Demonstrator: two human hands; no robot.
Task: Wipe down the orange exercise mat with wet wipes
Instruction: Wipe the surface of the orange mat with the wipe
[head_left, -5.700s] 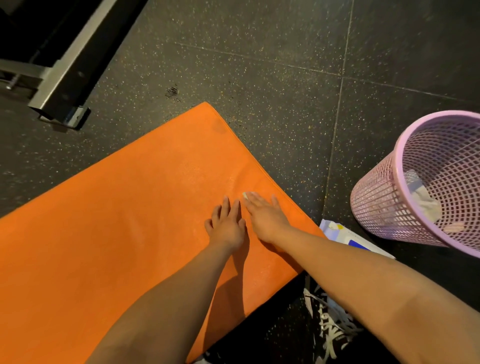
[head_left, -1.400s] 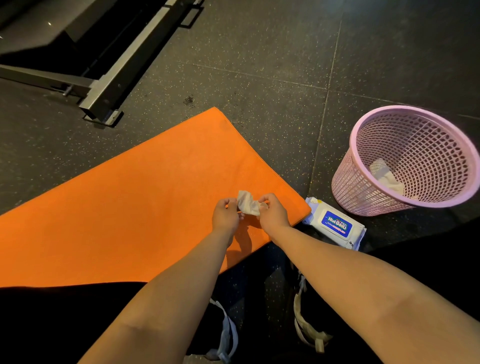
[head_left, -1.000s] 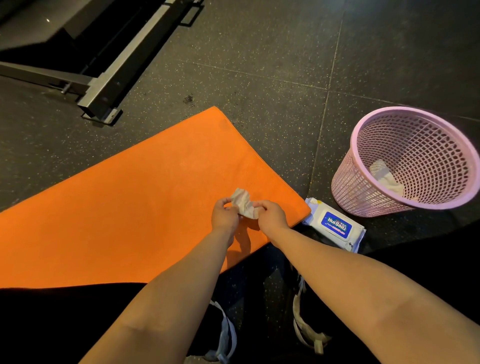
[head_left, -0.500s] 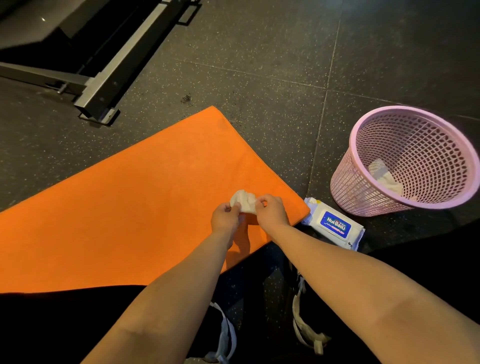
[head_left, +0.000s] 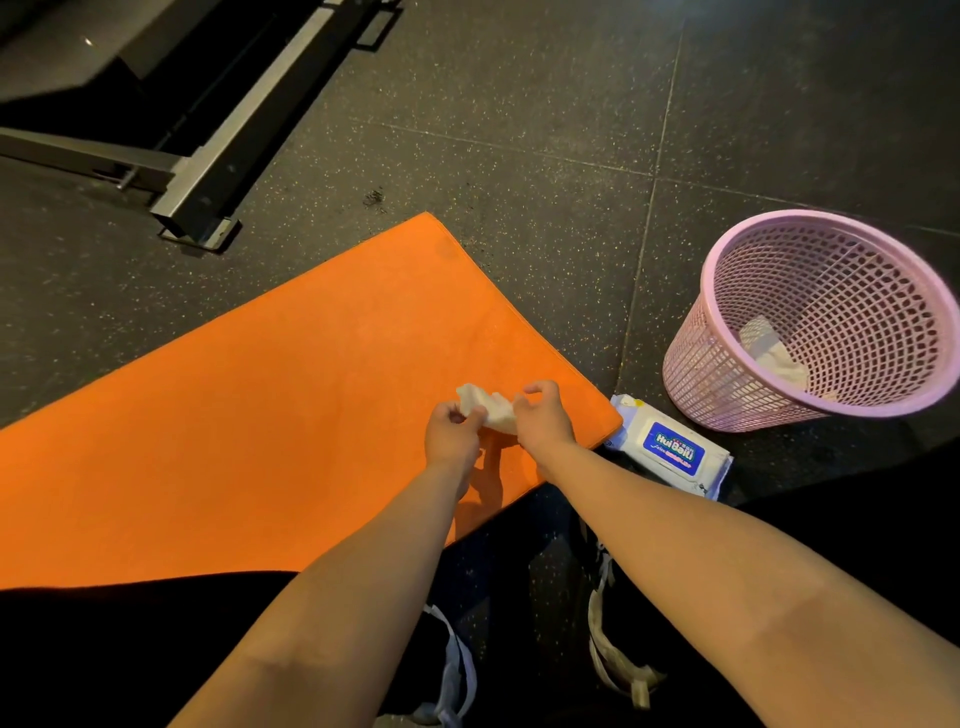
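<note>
A crumpled white wipe (head_left: 491, 409) is held between both hands, lifted a little above the near right corner of the orange mat (head_left: 234, 441). The left hand (head_left: 453, 435) pinches the wipe's left end with curled fingers and thumb. The right hand (head_left: 543, 422) grips its right end, fingers curled, with the forefinger arched above the bunch. The two hands sit close together with the wipe bridging the short gap between them, and their shadow falls on the mat just below.

The mat lies flat on the dark speckled floor (head_left: 519, 130), running off the left edge of the view, its far corner pointing up toward the middle. Just beside the mat's right corner lies a white pack of wipes (head_left: 672, 449) with a blue label. Past the pack stands a pink mesh basket (head_left: 717, 374) with a used white wipe (head_left: 774, 353) inside. A grey metal frame (head_left: 234, 140) stands on the floor at the upper left, well apart from the mat.
</note>
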